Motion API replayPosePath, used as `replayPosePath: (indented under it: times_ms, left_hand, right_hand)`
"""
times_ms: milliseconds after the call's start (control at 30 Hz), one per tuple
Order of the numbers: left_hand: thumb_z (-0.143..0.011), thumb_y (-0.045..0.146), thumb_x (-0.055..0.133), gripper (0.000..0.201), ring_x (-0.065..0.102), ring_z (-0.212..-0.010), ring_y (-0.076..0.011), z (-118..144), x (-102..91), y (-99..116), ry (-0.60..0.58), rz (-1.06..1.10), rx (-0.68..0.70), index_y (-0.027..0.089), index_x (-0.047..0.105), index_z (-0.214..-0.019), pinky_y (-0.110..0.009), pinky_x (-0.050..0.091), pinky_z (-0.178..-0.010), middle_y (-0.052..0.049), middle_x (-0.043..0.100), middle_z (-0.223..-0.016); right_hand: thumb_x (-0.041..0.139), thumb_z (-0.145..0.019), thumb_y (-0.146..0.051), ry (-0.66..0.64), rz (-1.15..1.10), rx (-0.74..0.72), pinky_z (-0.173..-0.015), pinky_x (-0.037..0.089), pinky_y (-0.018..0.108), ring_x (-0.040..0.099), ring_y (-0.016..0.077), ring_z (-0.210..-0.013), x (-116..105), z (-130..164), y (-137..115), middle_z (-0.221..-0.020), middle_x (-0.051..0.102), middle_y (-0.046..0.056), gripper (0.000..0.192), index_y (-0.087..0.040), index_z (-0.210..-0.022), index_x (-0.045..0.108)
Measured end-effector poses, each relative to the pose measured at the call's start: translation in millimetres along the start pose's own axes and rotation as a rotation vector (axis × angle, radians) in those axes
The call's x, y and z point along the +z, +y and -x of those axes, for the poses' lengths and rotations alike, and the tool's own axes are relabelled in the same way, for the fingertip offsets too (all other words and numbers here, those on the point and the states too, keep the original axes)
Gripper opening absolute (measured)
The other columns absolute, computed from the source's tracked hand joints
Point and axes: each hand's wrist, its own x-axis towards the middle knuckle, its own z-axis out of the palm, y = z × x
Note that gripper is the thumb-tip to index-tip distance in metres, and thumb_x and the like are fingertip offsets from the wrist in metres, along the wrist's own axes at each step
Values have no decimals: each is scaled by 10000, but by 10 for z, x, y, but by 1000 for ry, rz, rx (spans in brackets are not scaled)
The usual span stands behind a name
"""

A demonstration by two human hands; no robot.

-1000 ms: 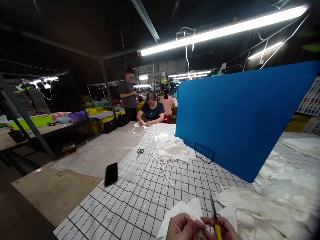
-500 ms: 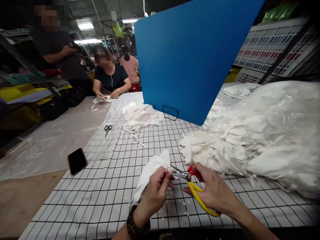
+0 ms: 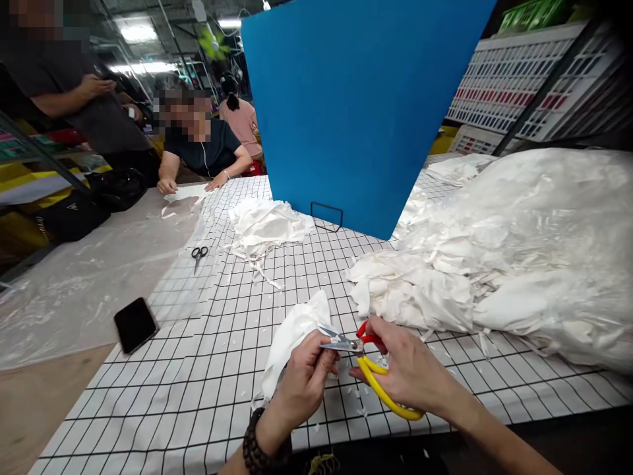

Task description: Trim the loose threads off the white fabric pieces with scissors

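Left hand [image 3: 301, 386], fingers pinching folded white fabric piece [image 3: 291, 333]; right hand [image 3: 405, 373], fingers clenched on yellow-and-red-handled thread snips [image 3: 368, 369], blades touching fabric edge above black-gridded white surface [image 3: 198, 396].

Bright over the checked table [image 3: 208, 396], lit by long ceiling lamps [image 3: 136, 31] far back. Dark at the corners. Bent and stretched near the edges. Faces blurred. Soft shadows only.

The short steel blade tips of the yellow-and-red-handled snips [image 3: 368, 369] vanish behind the left hand [image 3: 301, 382]. The large heap of white fabric pieces [image 3: 519, 257] runs off the right edge. Small white scraps on the black-gridded white table cover [image 3: 198, 396] are perhaps thread, too small to tell.
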Motion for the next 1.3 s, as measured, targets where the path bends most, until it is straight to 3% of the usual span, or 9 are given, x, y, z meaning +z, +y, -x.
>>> replayPosePath:
  times_ms: [367, 600, 733, 967, 1300]
  left_hand:
    - [-981, 281, 431, 215, 587, -694, -114, 14, 9, -48, -3, 87, -3, 170, 589, -885, -240, 507, -642, -26, 552, -837]
    - [-978, 290, 438, 228, 582, -703, -123, 23, 8, -50, -20, 127, -24, 160, 595, -877, -250, 523, -644, -36, 547, -842]
    - [-979, 299, 431, 244, 578, -704, -126, 33, 0, -28, -40, 128, -52, 154, 603, -886, -250, 520, -628, -42, 545, -854]
    - [-976, 290, 439, 238, 578, -681, -121, 31, -56, 15, -90, 78, -43, 157, 579, -838, -254, 498, -646, -32, 552, -815]
    - [-977, 302, 433, 259, 580, -695, -135, 66, -81, 45, -111, 43, -49, 152, 628, -896, -267, 482, -675, -37, 564, -792]
  right_hand:
    - [710, -723, -430, -42, 31, 44, -572, 344, 264, 491, 150, -604, 43, 16, -29, -688, 539, -29, 361, -227, -816, 427]
    - [656, -739, -425, -4, 120, 40, -541, 303, 255, 477, 145, -546, 94, 47, 10, -617, 522, -45, 310, -235, -800, 419]
    - [636, -750, -427, -9, 158, 24, -525, 280, 255, 461, 140, -502, 105, 53, 50, -552, 489, -58, 300, -237, -756, 405]
    - [669, -735, -488, -51, 136, -12, -548, 303, 258, 489, 151, -569, 31, 38, 26, -662, 558, -31, 354, -235, -797, 429]
    - [650, -746, -454, -75, 93, 8, -514, 251, 249, 410, 124, -488, 132, 57, 54, -527, 447, -77, 350, -237, -734, 377]
